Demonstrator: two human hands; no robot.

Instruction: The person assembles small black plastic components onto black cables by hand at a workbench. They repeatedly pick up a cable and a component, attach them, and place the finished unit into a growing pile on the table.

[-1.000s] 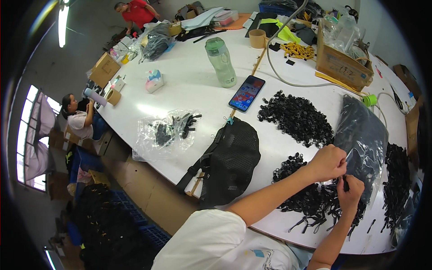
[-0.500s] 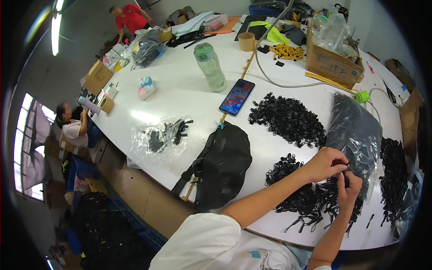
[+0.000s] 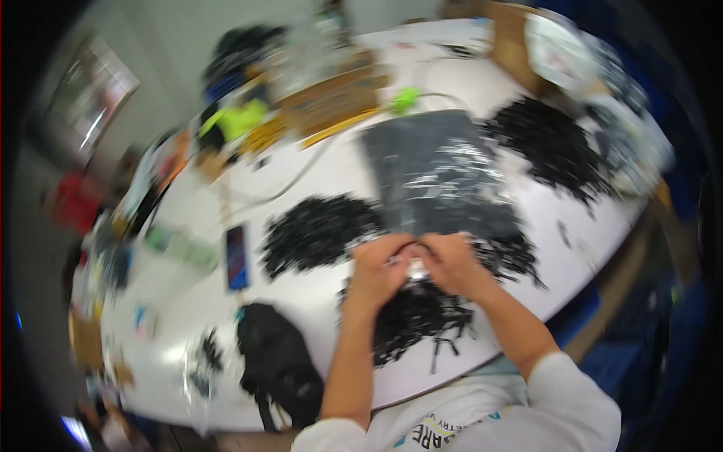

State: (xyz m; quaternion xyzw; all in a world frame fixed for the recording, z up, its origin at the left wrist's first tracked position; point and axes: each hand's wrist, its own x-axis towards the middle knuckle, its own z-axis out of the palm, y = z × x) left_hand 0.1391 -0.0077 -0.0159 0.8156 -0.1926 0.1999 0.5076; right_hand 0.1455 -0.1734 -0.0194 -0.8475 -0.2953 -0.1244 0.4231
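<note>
My left hand (image 3: 380,267) and my right hand (image 3: 453,265) meet over the table with bent fingers, fingertips pressed together. Between them is a small black piece, mostly hidden and smeared by motion. Just below my hands lies a pile of black cord loops (image 3: 422,324), some with thin ends sticking out. Beyond my fingertips is a flat clear plastic bag of dark material (image 3: 429,169). Left of it spreads another heap of small black parts (image 3: 316,230).
A black mesh pouch (image 3: 279,361) and a phone (image 3: 236,258) lie to the left, near a green bottle (image 3: 181,248). A cardboard box (image 3: 331,102) stands at the back. Black strips (image 3: 546,147) are heaped at the right, beside plastic bags (image 3: 633,143). A cable (image 3: 294,181) crosses the table.
My view has swung to the right and blurred, so the table's things appear farther left. Both hands stay close together, fingers still pinched, near the lower end of the plastic bag.
</note>
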